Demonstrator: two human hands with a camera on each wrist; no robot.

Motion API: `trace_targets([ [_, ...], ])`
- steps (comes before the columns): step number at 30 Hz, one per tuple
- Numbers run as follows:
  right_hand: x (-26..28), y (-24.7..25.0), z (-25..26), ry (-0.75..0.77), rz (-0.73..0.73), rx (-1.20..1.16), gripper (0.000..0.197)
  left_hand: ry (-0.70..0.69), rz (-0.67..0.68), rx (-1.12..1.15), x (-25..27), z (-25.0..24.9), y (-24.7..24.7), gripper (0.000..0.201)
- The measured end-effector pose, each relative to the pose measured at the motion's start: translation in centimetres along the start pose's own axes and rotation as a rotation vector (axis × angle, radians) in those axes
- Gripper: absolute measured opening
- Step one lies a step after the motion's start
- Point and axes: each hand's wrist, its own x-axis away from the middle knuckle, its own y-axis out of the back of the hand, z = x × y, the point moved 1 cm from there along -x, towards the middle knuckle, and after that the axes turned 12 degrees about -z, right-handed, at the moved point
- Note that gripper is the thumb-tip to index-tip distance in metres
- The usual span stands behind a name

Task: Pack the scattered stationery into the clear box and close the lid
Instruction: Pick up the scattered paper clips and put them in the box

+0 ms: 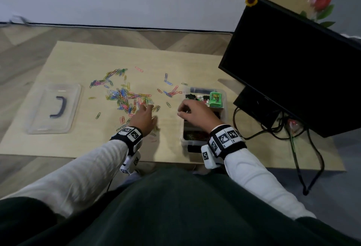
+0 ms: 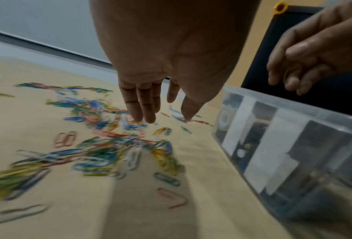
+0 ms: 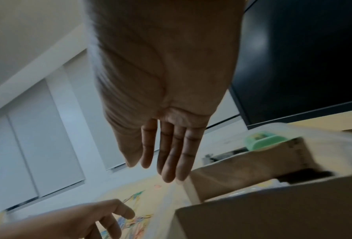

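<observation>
Several coloured paper clips (image 1: 125, 97) lie scattered over the middle of the wooden table (image 1: 68, 60). My left hand (image 1: 147, 108) reaches into the near right part of the pile. Its straight fingers (image 2: 144, 116) touch the clips (image 2: 109, 145) and hold nothing. The clear box (image 1: 225, 97) stands to the right, with compartments and a green item (image 1: 215, 99) inside. My right hand (image 1: 182, 109) hovers over the box's left edge, empty, with its fingers (image 3: 171, 161) extended. The box's clear lid (image 1: 54, 108) with a dark handle lies apart at the left.
A black monitor (image 1: 293, 60) on its stand rises just right of the box, with cables (image 1: 302, 148) trailing over the table's right end. A wrapped rose (image 1: 322, 1) sits behind it. Bare tabletop lies between the lid and the clips.
</observation>
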Motion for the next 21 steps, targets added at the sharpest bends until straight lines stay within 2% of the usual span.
trace_targets([
  [4, -2.0, -2.9, 3.0, 0.056, 0.107, 0.046, 0.029, 0.124, 0.039, -0.105, 0.9, 4.7, 0.5, 0.076],
  [9, -3.9, -7.3, 5.8, 0.088, 0.281, 0.187, 0.068, 0.344, 0.185, -0.11, 1.9, 9.9, 0.7, 0.115],
  [11, -4.5, -9.4, 6.3, 0.083, 0.331, 0.233, 0.08, 0.385, 0.245, -0.109, 2.3, 11.6, 0.3, 0.127],
  [16, -5.9, -13.8, 6.1, -0.02, 0.4, 0.36, 0.096, 0.389, 0.274, -0.075, 2.2, 12.9, 0.7, 0.131],
  [21, -7.1, -17.0, 5.3, -0.143, 0.314, 0.417, 0.105, 0.331, 0.284, -0.052, 0.8, 12.4, 0.7, 0.133],
])
